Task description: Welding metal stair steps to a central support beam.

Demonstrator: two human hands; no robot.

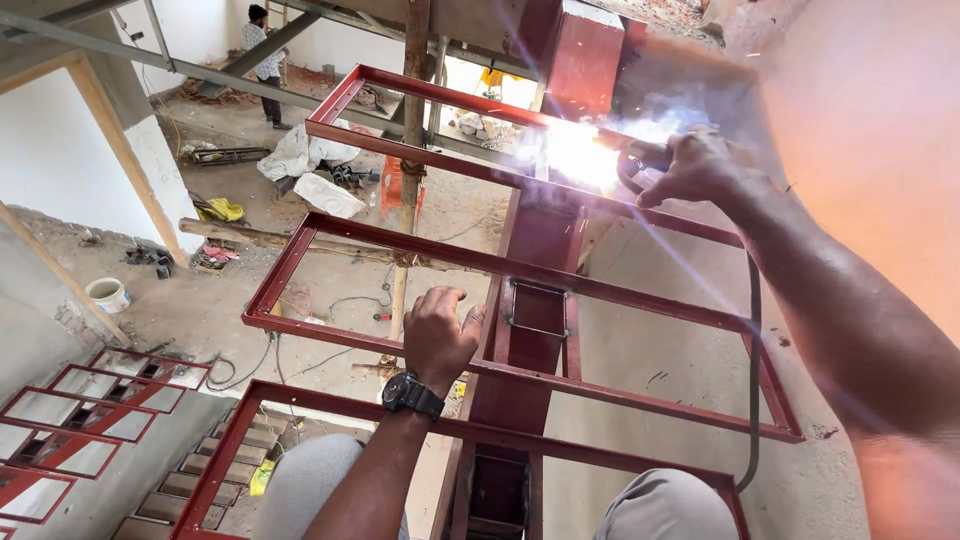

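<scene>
floor point(230, 300): dusty concrete | on it: white bucket point(107, 294), white sacks point(305, 165), loose cables point(250, 365), yellow debris point(222, 209)

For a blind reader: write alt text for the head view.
Seen from above, a person's right hand holds a welding tool at a bright arc on a red metal frame, while the left hand, wearing a black watch, grips a lower bar. Far below lies a dusty floor.
</scene>
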